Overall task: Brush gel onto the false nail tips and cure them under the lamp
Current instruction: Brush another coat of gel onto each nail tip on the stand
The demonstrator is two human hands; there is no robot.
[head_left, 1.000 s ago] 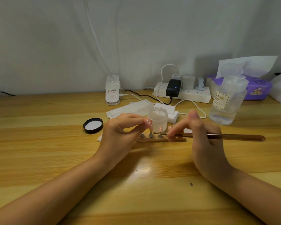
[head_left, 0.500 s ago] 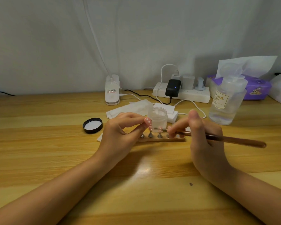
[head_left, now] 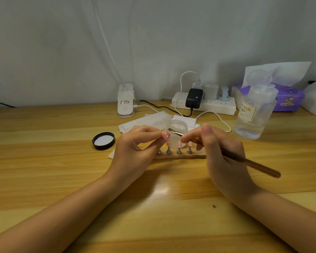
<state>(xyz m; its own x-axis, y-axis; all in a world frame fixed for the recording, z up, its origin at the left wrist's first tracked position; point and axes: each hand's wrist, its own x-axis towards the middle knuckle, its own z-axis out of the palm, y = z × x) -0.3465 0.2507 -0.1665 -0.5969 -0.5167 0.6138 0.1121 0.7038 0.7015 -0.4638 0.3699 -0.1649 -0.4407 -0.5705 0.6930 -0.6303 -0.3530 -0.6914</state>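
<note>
My left hand (head_left: 135, 150) pinches a pink false nail tip with white dots (head_left: 166, 136) between thumb and forefinger. My right hand (head_left: 221, 154) grips a copper-coloured brush (head_left: 244, 159), with its tip raised to the mouth of the open frosted gel jar (head_left: 176, 131). Below stands a wooden holder (head_left: 181, 156) with several metal pegs, some carrying pink nail tips (head_left: 179, 144). The white clip lamp (head_left: 125, 103) stands at the back of the wooden table, its neck rising out of view.
The jar's black lid (head_left: 103, 140) lies left of my hands. White wipes (head_left: 144, 121) lie behind the jar. A power strip with plugs (head_left: 202, 103), a clear liquid bottle (head_left: 254, 110) and a purple tissue pack (head_left: 288, 99) stand at the back right.
My right hand has tilted the brush, lifting its tip from level with the holder's nail tips up to the jar's mouth. The left hand has kept hold of the dotted nail tip.
</note>
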